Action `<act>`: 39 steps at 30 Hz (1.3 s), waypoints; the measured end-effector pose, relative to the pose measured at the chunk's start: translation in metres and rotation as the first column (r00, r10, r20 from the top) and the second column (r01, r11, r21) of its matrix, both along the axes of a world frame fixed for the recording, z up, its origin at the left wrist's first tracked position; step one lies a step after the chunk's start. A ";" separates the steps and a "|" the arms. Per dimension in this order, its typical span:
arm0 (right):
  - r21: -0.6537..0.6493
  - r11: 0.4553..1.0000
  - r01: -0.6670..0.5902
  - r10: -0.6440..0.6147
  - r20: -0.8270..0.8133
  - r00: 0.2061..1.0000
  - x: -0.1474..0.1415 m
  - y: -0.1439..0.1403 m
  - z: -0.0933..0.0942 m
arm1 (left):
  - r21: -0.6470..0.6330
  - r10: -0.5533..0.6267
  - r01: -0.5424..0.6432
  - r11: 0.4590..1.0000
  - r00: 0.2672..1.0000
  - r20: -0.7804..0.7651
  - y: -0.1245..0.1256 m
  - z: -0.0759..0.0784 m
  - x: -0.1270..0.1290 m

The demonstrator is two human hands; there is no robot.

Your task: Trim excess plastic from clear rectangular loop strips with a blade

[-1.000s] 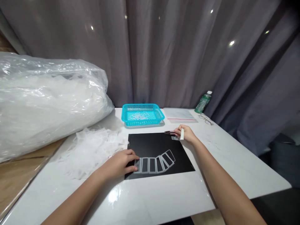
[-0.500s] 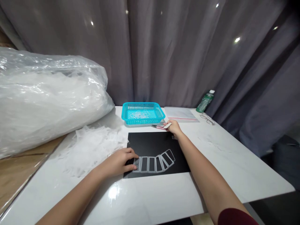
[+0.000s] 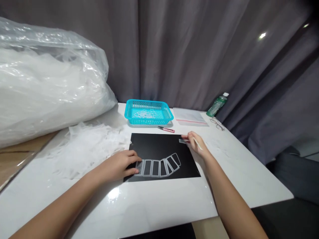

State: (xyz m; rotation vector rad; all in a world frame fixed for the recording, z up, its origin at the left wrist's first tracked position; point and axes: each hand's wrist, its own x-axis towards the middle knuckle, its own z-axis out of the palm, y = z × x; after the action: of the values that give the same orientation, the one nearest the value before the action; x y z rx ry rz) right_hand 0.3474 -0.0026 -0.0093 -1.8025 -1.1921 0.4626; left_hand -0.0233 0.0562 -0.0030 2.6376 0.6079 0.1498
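Left hand (image 3: 123, 165) lies flat, fingertips pressing the near end of a fanned row of clear frames (image 3: 159, 166) on the black mat (image 3: 154, 146); the grip is a flat press, closed around nothing. Right hand (image 3: 195, 142) pinches a thin white strip (image 3: 198, 143), and a single clear piece (image 3: 182, 141) lies at its fingertips on the mat's far right corner. Whether the fingers actually grasp that piece cannot be told.

Risk: the frames overlap loosely. A sideways drag of the left hand would likely skew the fan or push it off the mat's front edge. The strip, held while handling the piece, could flick it away.

Change since the frame half a second back: the right hand has withdrawn from the teal basket (image 3: 148, 112), and the pink cutter (image 3: 166, 129) now lies alone on the worktop (image 3: 159, 205), beyond that hand.
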 end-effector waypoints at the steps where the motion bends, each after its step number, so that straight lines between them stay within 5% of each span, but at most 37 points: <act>1: 0.021 0.999 -0.038 0.038 0.006 0.999 -0.010 -0.002 -0.002 | -0.002 0.000 0.000 1.000 1.000 -0.001 0.000 0.001 0.000; 6: 0.153 0.964 -0.219 0.226 -0.030 0.974 -0.071 -0.019 0.011 | -0.007 0.012 -0.012 1.000 1.000 -0.018 -0.002 0.004 -0.002; 9: 0.117 0.776 -0.620 0.629 -0.226 0.744 -0.112 -0.027 0.020 | -0.005 0.029 -0.029 1.000 0.999 -0.030 -0.005 0.006 -0.003; 11: -0.024 0.630 -0.776 0.748 -0.251 0.615 -0.132 -0.027 0.019 | 0.000 0.046 -0.046 0.999 0.999 -0.029 -0.005 0.007 -0.003; 13: -0.149 0.569 -0.809 0.779 -0.217 0.588 -0.144 -0.022 0.014 | 0.010 0.062 -0.062 0.998 0.998 -0.029 -0.005 0.009 -0.004; 22: -0.344 0.513 -0.786 0.808 -0.115 0.577 -0.153 -0.013 0.009 | -0.030 0.014 -0.014 0.999 1.000 -0.020 -0.005 0.006 -0.008; 39: -0.339 0.551 -0.762 0.795 -0.063 0.603 -0.160 -0.018 0.013 | -0.060 0.066 -0.073 0.996 0.991 -0.113 -0.005 0.001 -0.007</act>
State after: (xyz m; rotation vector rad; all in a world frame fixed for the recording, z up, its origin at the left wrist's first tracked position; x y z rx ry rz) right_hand 0.1873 -0.0206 0.0032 -1.4585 -2.0988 1.1640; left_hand -0.0302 0.0510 -0.0017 2.5768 0.7295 0.0034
